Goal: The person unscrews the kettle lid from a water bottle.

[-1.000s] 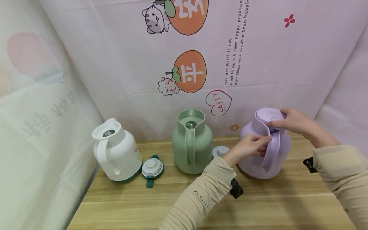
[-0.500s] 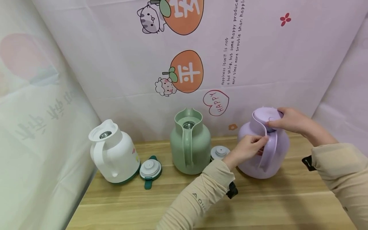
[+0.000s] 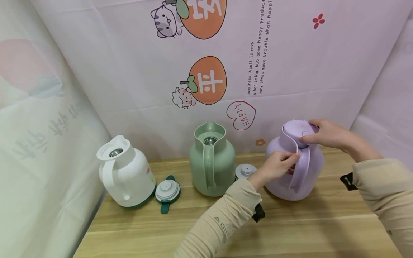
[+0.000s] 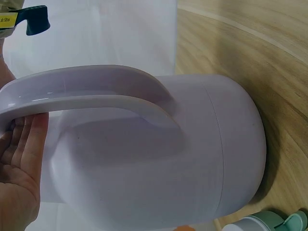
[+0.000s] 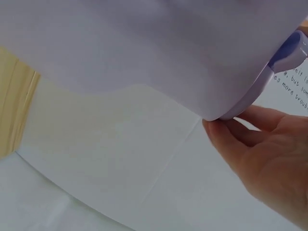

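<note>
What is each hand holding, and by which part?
Left hand: lilac vacuum jug, by the upper handle. Right hand: its lid, by the edge.

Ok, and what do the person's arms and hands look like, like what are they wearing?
The left hand and right hand are bare, without gloves. The left sleeve and right sleeve are long, beige and creased. The left one carries dark lettering, not fully readable. A black piece juts out at the left wrist, another at the right.

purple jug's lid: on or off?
On: in the head view the purple lid covers the mouth of the purple jug, the right hand gripping its edge. Whether it is screwed tight, cannot tell.
</note>
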Available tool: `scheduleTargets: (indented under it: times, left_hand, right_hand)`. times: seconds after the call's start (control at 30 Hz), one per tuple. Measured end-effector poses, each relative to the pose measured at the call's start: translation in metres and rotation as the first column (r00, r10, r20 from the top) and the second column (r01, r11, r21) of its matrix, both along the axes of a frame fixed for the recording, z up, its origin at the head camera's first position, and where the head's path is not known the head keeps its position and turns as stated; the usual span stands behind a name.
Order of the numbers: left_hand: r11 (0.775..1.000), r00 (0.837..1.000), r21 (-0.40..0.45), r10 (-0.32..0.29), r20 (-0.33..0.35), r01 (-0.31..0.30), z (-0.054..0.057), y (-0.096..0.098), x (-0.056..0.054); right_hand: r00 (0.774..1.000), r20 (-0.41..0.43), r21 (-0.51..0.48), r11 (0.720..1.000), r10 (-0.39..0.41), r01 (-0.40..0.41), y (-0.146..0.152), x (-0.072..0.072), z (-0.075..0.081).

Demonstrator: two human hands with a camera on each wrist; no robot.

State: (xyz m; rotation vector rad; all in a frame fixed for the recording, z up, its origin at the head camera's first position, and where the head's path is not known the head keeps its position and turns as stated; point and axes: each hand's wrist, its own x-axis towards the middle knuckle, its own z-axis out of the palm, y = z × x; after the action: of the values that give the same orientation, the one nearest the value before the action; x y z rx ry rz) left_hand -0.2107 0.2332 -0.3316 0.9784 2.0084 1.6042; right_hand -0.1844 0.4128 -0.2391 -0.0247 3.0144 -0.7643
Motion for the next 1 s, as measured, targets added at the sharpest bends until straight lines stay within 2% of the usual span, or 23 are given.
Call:
scheduleTargets:
  times: [0.13, 0.3, 0.4, 0.5, 0.57, 0.67, 0.73, 0.87, 1.0]
  left_hand:
    - [1.0, 1.0, -0.004, -0.012, 0.011, 0.012, 0.0, -0.001, 0.0]
    - [0.999, 0.994, 0.018, -0.046, 0.1, 0.045, 0.002, -0.003, -0.002]
    - [0.998, 0.986, 0.03, -0.064, 0.154, 0.06, 0.003, -0.004, -0.004]
    - [0.997, 0.978, 0.041, -0.07, 0.196, 0.063, 0.003, -0.004, -0.005]
    - [0.997, 0.972, 0.049, -0.071, 0.225, 0.061, 0.003, -0.005, -0.006]
    - [0.997, 0.967, 0.053, -0.073, 0.245, 0.062, 0.003, -0.007, -0.007]
    - [0.997, 0.966, 0.053, -0.075, 0.249, 0.064, 0.003, -0.007, -0.007]
    - [0.996, 0.962, 0.055, -0.082, 0.26, 0.07, 0.001, -0.008, -0.007]
    - [0.995, 0.956, 0.059, -0.091, 0.279, 0.078, 0.001, -0.008, -0.008]
  right_hand:
    - [0.999, 0.015, -0.036, 0.999, 0.041, -0.04, 0.009, -0.002, -0.002]
    - [0.995, 0.04, -0.112, 0.99, 0.094, -0.089, 0.022, -0.005, -0.003]
    - [0.995, 0.042, -0.123, 0.988, 0.095, -0.089, 0.025, -0.005, -0.003]
    - [0.998, 0.056, -0.079, 0.996, 0.033, -0.028, 0.017, -0.004, 0.0]
    - [0.998, 0.045, -0.005, 0.999, -0.037, 0.037, 0.006, -0.005, 0.002]
    - [0.989, -0.015, 0.115, 0.982, -0.146, 0.146, -0.013, -0.007, 0.004]
    - [0.98, -0.067, 0.178, 0.964, -0.19, 0.199, -0.024, -0.007, 0.004]
    - [0.965, -0.134, 0.201, 0.947, -0.227, 0.251, -0.035, -0.007, 0.001]
    - [0.965, -0.164, 0.227, 0.945, -0.204, 0.238, -0.033, -0.008, -0.001]
